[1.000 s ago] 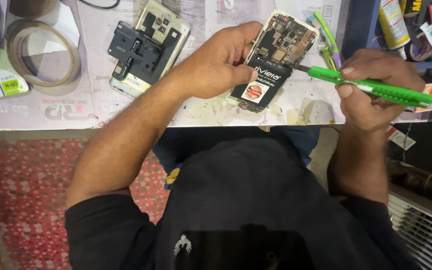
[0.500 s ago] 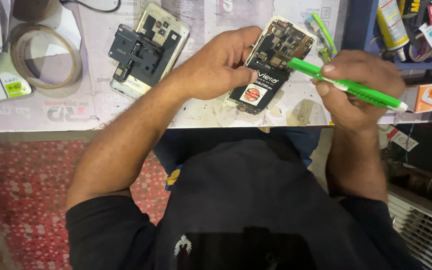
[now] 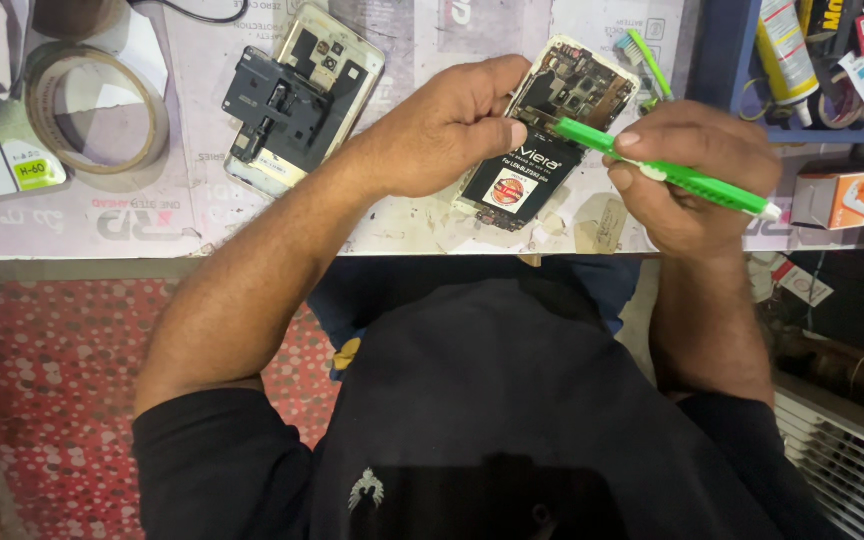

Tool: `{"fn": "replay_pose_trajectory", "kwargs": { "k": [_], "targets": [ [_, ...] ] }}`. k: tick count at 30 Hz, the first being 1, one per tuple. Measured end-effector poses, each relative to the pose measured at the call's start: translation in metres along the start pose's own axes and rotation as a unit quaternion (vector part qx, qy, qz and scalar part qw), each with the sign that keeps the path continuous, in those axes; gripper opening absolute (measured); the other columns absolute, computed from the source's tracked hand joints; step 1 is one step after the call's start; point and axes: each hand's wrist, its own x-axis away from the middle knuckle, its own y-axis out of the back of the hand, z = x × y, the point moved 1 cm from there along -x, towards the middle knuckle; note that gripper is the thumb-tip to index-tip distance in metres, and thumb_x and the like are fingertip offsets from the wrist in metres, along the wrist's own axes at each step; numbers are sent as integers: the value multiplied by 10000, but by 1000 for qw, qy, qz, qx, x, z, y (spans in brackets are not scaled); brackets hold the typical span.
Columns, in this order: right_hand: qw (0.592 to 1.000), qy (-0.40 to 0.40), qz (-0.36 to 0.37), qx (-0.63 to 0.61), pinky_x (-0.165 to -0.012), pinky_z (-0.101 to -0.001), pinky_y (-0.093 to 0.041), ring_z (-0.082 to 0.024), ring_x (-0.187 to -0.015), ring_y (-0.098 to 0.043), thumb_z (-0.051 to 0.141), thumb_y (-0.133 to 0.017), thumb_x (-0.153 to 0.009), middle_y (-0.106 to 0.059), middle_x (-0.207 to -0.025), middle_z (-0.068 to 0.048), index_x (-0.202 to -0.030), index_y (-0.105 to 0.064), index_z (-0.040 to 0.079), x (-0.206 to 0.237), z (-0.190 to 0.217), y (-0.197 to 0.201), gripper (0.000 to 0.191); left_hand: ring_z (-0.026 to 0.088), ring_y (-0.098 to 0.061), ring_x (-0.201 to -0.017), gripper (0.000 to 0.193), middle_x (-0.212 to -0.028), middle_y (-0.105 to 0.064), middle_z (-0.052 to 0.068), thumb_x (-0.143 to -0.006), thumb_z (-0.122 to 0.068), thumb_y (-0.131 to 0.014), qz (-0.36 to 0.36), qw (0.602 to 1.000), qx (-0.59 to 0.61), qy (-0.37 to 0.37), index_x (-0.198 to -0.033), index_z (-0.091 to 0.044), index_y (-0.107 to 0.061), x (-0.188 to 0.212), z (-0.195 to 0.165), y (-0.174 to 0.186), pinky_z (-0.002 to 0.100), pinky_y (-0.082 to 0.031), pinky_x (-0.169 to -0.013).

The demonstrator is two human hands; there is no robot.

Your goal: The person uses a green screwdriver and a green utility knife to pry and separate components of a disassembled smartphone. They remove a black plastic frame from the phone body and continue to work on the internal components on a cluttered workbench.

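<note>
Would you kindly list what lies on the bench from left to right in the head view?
Roll of tape → second opened phone → left hand → opened phone with black battery → right hand holding the green tool → orange box.

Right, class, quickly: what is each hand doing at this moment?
Left hand: closed on the opened phone with black battery.
Right hand: closed on the green plastic screwdriver.
</note>
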Motion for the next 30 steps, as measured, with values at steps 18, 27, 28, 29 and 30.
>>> {"fn": "replay_pose_trajectory", "kwargs": {
  "k": [18, 27, 28, 29, 30],
  "targets": [
    [996, -84, -28, -23, -690, -293, -526, -164, -790, -690, -36, -737, -908, -728, -927, -106, -1110, -708, -16, -8, 11, -7, 205, 88, -634, -1048, 401, -1177, -695, 42, -974, 32, -508, -20, 995, 47, 81, -1373, 13, -554, -7, -2, -1, 268, -523, -951],
    [950, -243, -86, -176, -590, -245, -549, -108, -686, -654, -30, -722, -935, -711, -885, -91, -1143, -693, -40, 13, -12, -14, 210, 93, -643, -1041, 356, -1158, -694, 54, -983, 29, -502, -17, 994, 56, 87, -1335, 28, -557, -9, 0, -2, 283, -534, -953],
    [943, -257, -95, -191, -591, -248, -551, -109, -685, -654, -31, -717, -937, -715, -889, -98, -1148, -689, -45, 13, -13, -15, 213, 93, -644, -1044, 357, -1158, -694, 53, -982, 29, -499, -17, 994, 66, 88, -1335, 28, -554, -9, 0, -2, 283, -534, -954],
    [935, -270, -103, -207, -592, -250, -553, -110, -684, -655, -31, -711, -939, -720, -893, -105, -1153, -685, -50, 14, -14, -15, 216, 94, -645, -1041, 352, -1155, -695, 53, -986, 29, -502, -16, 994, 64, 90, -1334, 28, -554, -8, 0, -2, 284, -536, -953],
    [926, -283, -111, -222, -593, -253, -556, -111, -682, -656, -32, -706, -941, -724, -897, -111, -1159, -681, -54, 14, -16, -16, 220, 95, -647, -1039, 346, -1152, -697, 53, -990, 29, -504, -16, 994, 62, 92, -1332, 28, -555, -7, 0, -3, 286, -539, -952]
  ]
}}
